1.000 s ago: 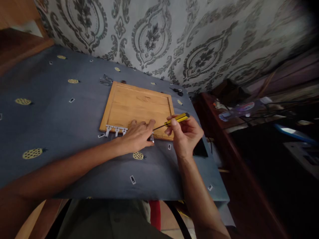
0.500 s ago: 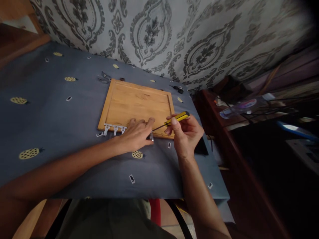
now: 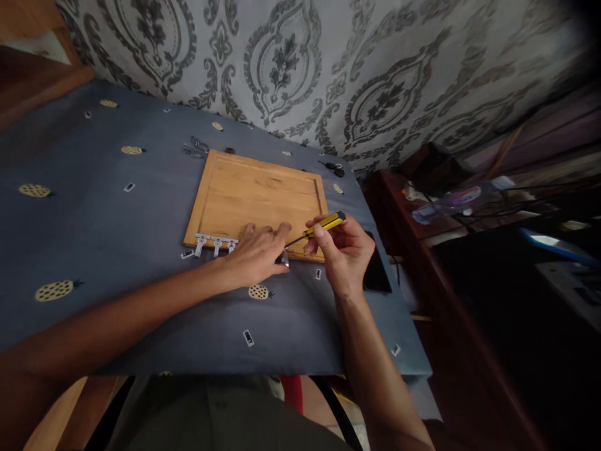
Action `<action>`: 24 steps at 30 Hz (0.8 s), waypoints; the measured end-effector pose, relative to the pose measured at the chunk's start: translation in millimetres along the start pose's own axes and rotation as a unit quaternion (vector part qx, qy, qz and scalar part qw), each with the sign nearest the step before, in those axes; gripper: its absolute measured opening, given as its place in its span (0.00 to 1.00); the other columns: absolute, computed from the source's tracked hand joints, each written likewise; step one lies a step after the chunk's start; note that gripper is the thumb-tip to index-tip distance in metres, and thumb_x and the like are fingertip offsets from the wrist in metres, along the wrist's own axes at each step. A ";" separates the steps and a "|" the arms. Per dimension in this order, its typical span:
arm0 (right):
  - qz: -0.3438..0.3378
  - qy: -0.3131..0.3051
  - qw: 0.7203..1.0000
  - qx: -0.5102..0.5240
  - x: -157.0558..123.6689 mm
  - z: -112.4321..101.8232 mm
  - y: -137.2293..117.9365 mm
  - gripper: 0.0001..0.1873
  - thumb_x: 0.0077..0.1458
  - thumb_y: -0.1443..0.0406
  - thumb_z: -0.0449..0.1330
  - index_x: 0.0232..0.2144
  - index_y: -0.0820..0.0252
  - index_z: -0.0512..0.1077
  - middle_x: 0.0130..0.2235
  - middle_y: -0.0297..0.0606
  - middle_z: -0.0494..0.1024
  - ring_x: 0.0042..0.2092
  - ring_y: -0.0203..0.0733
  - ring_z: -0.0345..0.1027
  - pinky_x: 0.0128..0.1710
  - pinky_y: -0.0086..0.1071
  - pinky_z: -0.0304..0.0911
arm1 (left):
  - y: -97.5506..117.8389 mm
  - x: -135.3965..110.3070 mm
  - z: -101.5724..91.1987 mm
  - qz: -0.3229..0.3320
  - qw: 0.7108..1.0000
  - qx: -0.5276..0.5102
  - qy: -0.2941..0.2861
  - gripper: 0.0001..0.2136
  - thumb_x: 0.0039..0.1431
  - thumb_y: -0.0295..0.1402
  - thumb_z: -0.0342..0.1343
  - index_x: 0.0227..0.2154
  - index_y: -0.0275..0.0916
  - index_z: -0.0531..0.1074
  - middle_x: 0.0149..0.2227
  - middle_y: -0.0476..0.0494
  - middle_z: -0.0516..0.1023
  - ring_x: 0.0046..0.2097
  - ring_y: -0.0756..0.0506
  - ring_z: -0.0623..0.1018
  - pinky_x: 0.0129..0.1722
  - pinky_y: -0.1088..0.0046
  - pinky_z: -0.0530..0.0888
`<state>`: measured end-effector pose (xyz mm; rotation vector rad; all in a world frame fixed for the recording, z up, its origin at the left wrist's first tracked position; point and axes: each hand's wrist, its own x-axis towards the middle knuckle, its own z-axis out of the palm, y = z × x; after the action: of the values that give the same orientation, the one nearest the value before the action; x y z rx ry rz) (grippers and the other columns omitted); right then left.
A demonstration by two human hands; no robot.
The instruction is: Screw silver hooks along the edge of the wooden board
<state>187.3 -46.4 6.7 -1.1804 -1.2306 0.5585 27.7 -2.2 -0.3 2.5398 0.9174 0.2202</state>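
Note:
A framed wooden board (image 3: 258, 194) lies on the cloth-covered table. Along its near edge runs a metal hook rail (image 3: 216, 243) with several hooks, partly covered by my left hand (image 3: 258, 254). That hand bears on the rail and board, bent fingers on the wood and thumb near the rail's right-hand hook, steadying the rail. My right hand (image 3: 345, 254) is closed round the yellow and black handle of a screwdriver (image 3: 328, 222). The screwdriver slants down to the left, and its tip meets the rail's right end beside my left index finger. Any screw there is too small to make out.
Dark pliers or a similar tool (image 3: 195, 147) lie beyond the board's left corner. Black-handled scissors or keys (image 3: 334, 168) lie beyond its right corner. A dark flat phone-like object (image 3: 378, 269) is by my right wrist. At right, a plastic bottle (image 3: 455, 203) rests on dark furniture.
My right hand and the screwdriver handle have shifted a little to the left, uncovering more of the dark flat object. My left hand stays where it was on the rail.

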 end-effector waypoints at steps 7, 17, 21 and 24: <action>0.018 -0.038 0.999 -0.015 0.1 -7.0 -1.5 0.14 0.54 0.55 0.68 0.40 0.55 0.79 0.36 0.34 0.83 0.22 0.30 0.70 0.24 0.30 0.71 | -3.8 0.5 5.2 0.004 1.000 0.002 0.013 0.26 0.59 0.36 0.63 0.55 0.35 0.59 0.48 0.33 0.79 0.52 0.33 0.76 0.50 0.56 0.65; 0.031 -0.006 0.999 -0.032 1.1 -5.1 0.8 0.18 0.45 0.50 0.73 0.31 0.57 0.79 0.25 0.29 0.77 0.18 0.29 0.66 0.18 0.26 0.65 | -1.6 0.2 1.7 -0.001 1.000 -0.005 -0.001 0.26 0.59 0.36 0.62 0.56 0.34 0.59 0.48 0.33 0.78 0.53 0.33 0.75 0.51 0.56 0.65; 0.020 0.000 0.999 -0.028 0.5 -3.7 1.8 0.17 0.44 0.51 0.74 0.28 0.56 0.77 0.22 0.27 0.75 0.17 0.29 0.65 0.17 0.25 0.65 | -2.0 -0.2 2.3 -0.001 1.000 -0.009 0.003 0.26 0.59 0.35 0.62 0.56 0.34 0.58 0.47 0.34 0.78 0.53 0.33 0.76 0.51 0.56 0.65; 0.020 0.006 0.999 -0.037 0.2 -2.5 2.1 0.18 0.44 0.51 0.74 0.27 0.56 0.75 0.23 0.28 0.75 0.18 0.30 0.65 0.16 0.26 0.65 | -3.7 0.1 4.6 0.008 1.000 -0.009 0.015 0.26 0.59 0.36 0.63 0.55 0.36 0.59 0.46 0.35 0.79 0.52 0.33 0.76 0.50 0.57 0.64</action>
<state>190.2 -46.4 5.1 -1.2707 -1.2290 0.5399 27.0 -1.2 -6.1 2.5350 0.9016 0.2720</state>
